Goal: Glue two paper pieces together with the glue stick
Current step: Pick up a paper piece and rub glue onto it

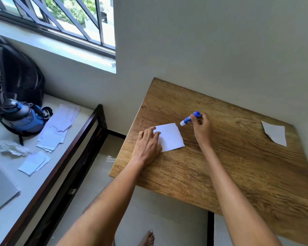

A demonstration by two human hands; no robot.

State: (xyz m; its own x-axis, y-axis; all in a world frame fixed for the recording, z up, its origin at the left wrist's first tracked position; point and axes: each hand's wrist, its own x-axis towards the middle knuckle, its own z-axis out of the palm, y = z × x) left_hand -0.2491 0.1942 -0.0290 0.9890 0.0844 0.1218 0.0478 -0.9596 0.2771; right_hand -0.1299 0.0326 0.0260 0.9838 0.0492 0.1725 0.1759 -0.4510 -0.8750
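Left hand (148, 144) flat on the left edge of white paper square (170, 136), fingers spread, pinning it to the wooden desk (229, 166). Right hand (202, 126) grips blue glue stick (189, 118), tilted, white tip just off the square's top-right corner. Second paper piece (275, 133) lies well apart, far right of desk. Backpack (14, 73), bottle (22, 116), loose papers (57, 126) on the bed at left.

The counter (220, 157) is matt, grained wood, the square paper piece (170, 136) and the torn paper piece (275, 133) on it are smooth and matt, the glue stick (189, 118) is glossy blue-and-white plastic, and the floor (149, 219) is glossy tile.
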